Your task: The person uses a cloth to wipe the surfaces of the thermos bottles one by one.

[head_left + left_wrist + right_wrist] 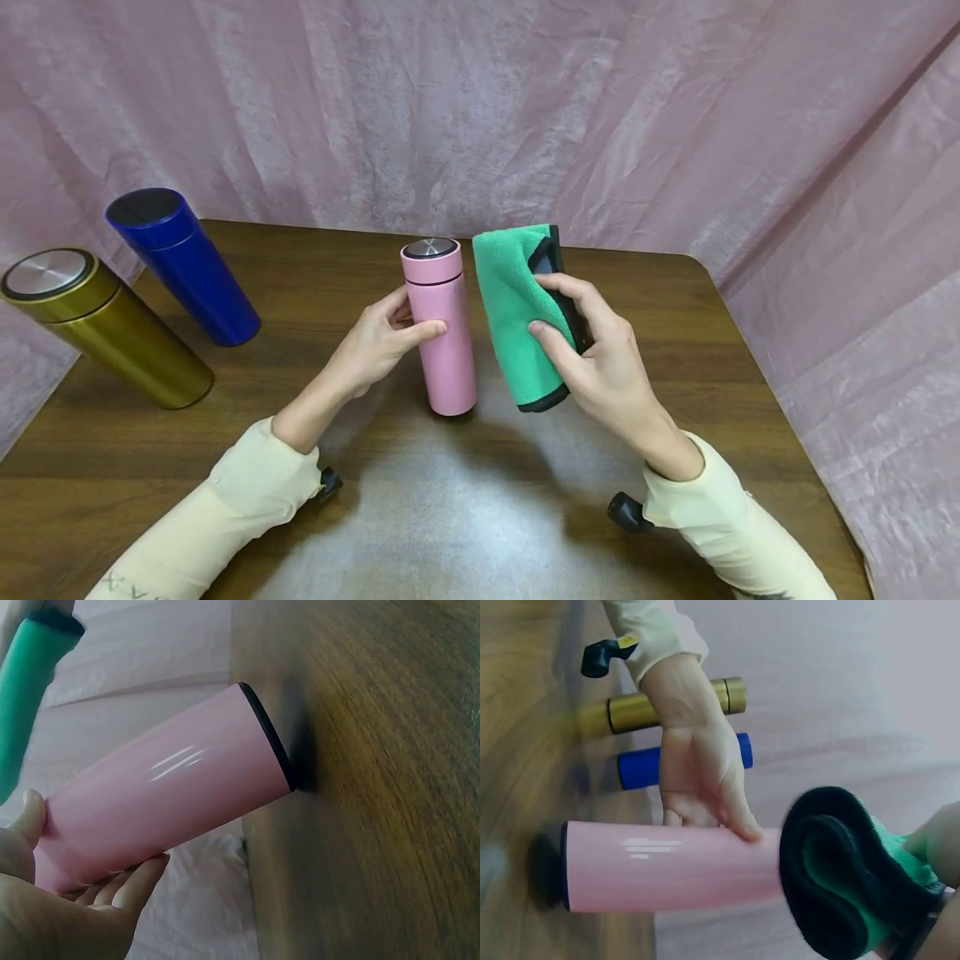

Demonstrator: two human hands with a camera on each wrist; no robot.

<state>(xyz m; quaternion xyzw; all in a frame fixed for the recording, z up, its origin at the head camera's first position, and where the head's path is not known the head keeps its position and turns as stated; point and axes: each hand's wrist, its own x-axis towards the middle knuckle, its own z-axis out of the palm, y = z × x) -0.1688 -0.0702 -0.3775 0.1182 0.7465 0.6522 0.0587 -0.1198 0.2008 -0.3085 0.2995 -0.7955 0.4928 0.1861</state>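
Note:
A pink thermos bottle [446, 342] with a steel-topped lid stands nearly upright at mid-table. My left hand [378, 337] grips it around the upper body, thumb across the front and fingers behind. In the left wrist view, the black base of the pink thermos [180, 776] is right at the wooden surface. My right hand [600, 358] holds a folded green microfiber cloth [517, 317] with black edging, pinched between thumb and fingers. The cloth is raised just right of the thermos. Seen from the right wrist, the folded cloth [829, 870] overlaps the thermos's upper end.
To the left on the wooden table [675, 333] stand a gold thermos [127, 342] and, behind it, a blue thermos [195, 275]. Pink curtains [450, 108] hang along the table's back and right side.

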